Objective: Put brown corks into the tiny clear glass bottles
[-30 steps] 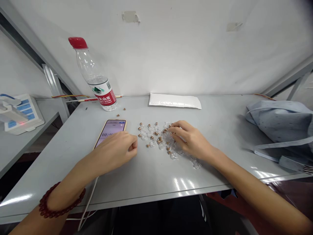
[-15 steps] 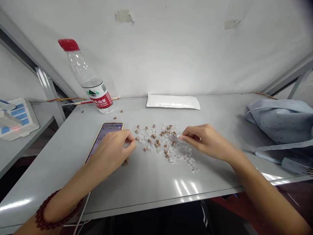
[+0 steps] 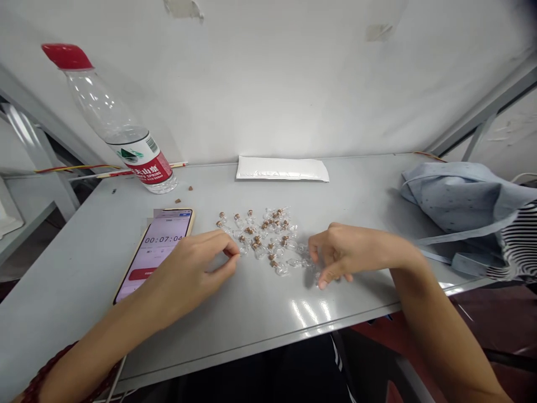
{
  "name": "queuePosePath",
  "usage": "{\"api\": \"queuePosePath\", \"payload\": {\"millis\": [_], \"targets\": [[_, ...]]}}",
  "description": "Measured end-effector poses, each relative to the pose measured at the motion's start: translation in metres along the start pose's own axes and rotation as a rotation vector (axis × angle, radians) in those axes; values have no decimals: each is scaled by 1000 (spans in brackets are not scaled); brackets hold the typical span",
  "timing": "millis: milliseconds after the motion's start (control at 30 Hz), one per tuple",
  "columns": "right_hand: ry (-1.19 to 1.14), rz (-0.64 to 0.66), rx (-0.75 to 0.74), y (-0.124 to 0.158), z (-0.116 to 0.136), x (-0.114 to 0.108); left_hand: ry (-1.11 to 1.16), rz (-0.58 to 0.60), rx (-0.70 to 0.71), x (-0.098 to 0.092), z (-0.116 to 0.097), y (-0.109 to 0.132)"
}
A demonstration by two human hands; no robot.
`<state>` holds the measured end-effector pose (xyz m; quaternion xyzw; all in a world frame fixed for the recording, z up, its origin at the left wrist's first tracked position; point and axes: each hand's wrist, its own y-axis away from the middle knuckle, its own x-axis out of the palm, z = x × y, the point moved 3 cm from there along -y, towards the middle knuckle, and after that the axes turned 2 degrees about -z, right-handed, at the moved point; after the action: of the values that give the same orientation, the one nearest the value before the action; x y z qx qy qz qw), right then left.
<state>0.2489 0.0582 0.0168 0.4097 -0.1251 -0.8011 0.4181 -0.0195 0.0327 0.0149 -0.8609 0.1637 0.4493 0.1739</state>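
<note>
Lying in a loose cluster near the middle of the grey table (image 3: 251,308), the tiny glass bottles (image 3: 257,249) have cork stoppers, and many touch one another. A few trail off to the right of the rest. The right hand (image 3: 348,252) is over that trailing end, its fingers curled downward, with the fingertips (image 3: 323,282) just beside the last bottles; whether they grip one, I cannot tell. The left hand (image 3: 195,274) is at the cluster's near left edge, thumb and forefinger drawn together close to the nearest bottle; whether anything small sits between them is also hard to tell. A dark bead bracelet (image 3: 50,364) circles the left wrist. Partly under the left hand lies a phone (image 3: 163,246), its screen showing a timer at 00:07:04. Farther back, loose cork crumbs (image 3: 178,200) sit near a plastic water bottle (image 3: 146,162) with a red cap. A white padded envelope (image 3: 281,168) lies along the wall, and a pale blue cloth bag (image 3: 453,196) rests at the right, beside a striped cloth (image 3: 520,240).
</note>
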Motion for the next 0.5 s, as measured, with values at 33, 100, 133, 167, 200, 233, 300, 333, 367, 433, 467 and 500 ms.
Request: {"api": "queuePosePath", "payload": {"millis": [33,100,133,167,200,233,300,333,367,433,467,500], "targets": [[12,26,22,-1,0,1,9,15,16,2,-1,1],[45,54,43,-3,1,2,29,42,52,5,-3,3],[61,57,31,-4,2,2,41,48,73,7,-4,4],[79,53,4,-6,3,2,52,54,93,8,-6,5],[98,39,-32,-7,4,2,62,60,111,8,-8,6],[117,23,-68,-8,5,3,70,67,124,9,-9,6],[153,-16,-116,-10,7,4,77,81,138,10,-12,8],[164,-35,-123,-11,7,4,78,86,143,10,-13,8],[171,-52,-123,-11,7,4,80,86,149,10,-13,8],[170,-96,-109,-12,7,3,87,77,160,10,-14,9],[166,-126,-104,-11,7,1,90,72,165,10,-14,9],[162,-160,-106,-10,8,-1,92,68,168,10,-14,9]]}}
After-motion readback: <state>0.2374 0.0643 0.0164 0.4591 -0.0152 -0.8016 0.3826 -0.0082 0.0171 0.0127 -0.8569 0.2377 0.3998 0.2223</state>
